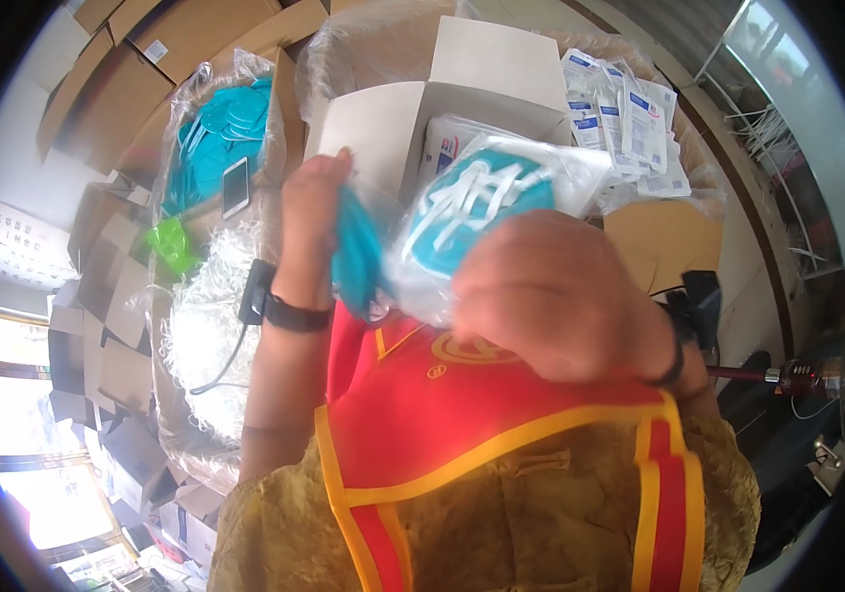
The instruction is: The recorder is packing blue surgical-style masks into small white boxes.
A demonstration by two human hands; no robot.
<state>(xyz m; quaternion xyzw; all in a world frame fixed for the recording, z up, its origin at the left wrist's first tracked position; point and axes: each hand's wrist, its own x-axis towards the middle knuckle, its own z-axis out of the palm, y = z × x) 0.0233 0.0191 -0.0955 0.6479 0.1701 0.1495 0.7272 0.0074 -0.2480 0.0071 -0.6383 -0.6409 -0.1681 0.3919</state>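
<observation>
My left hand (312,202) is closed, pinching a folded teal cloth piece (358,255) that hangs beside its wrist, smeared by motion. My right hand (541,296) is curled at the lower right edge of a clear plastic bag (432,301); it is blurred and its fingertips are hidden. In the bag lies a teal pad (486,209) with white cords crossing over it. The bag leans in front of an open white carton (368,128) with raised flaps. A printed white packet (442,143) shows inside the carton.
A plastic-lined box of teal pads (215,148) stands at left, a phone (235,187) on its edge. Nearer are a green plastic bag (174,245) and a box of white cords (210,331). White sachets (629,118) fill a box at right. Cardboard boxes (116,99) stand behind.
</observation>
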